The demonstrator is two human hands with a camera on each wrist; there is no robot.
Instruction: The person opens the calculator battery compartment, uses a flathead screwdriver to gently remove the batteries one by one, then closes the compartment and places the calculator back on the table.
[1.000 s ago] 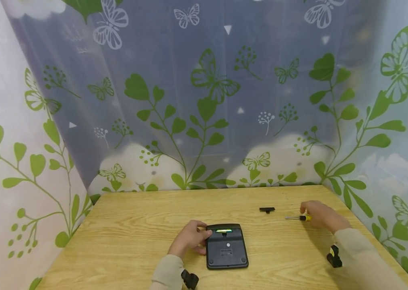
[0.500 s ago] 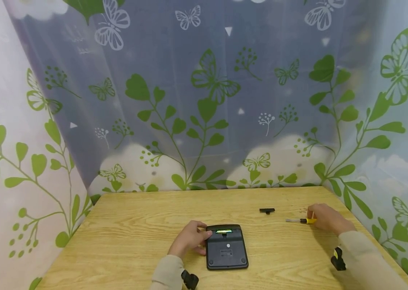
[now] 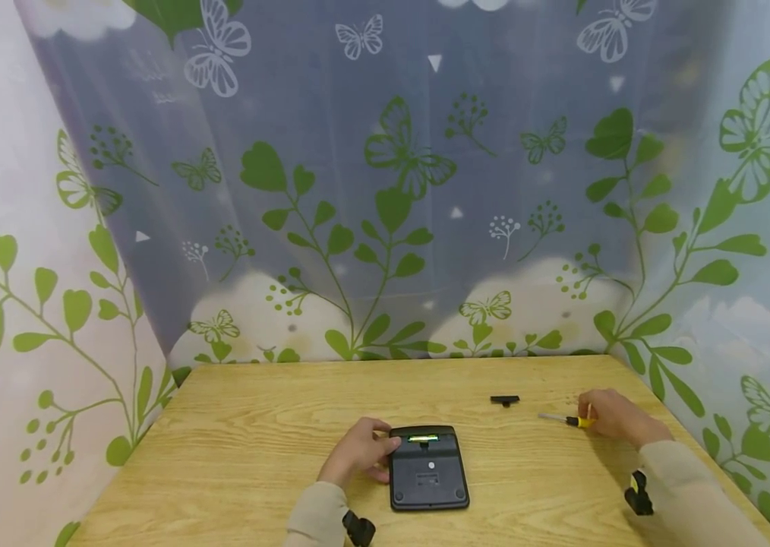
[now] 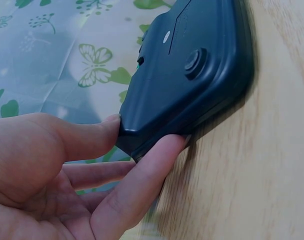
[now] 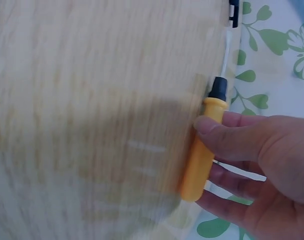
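A black calculator (image 3: pixel 429 479) lies on the table with its back up, its battery bay uncovered and a shiny battery (image 3: pixel 422 438) inside. My left hand (image 3: pixel 360 448) grips its upper left side; in the left wrist view the thumb (image 4: pixel 94 137) touches the back's edge while a finger lies along the lower side. Over at the right, my right hand (image 3: pixel 613 416) holds a screwdriver (image 5: pixel 199 155) by its yellow handle between thumb and fingers. Its metal shaft (image 3: pixel 552 416) points left. A small black battery cover (image 3: pixel 504 400) lies beyond the shaft's tip.
The wooden table (image 3: pixel 255 425) runs back to a patterned curtain (image 3: pixel 317 228) with butterflies and leaves. Similar sheets hang at the left and right. A black wrist camera (image 3: pixel 358 526) sits on the left sleeve and another wrist camera (image 3: pixel 639 494) on the right.
My right hand has shifted slightly right and nearer, and more of the yellow handle shows. The screwdriver has tilted a little. My left hand and the calculator have stayed in place.
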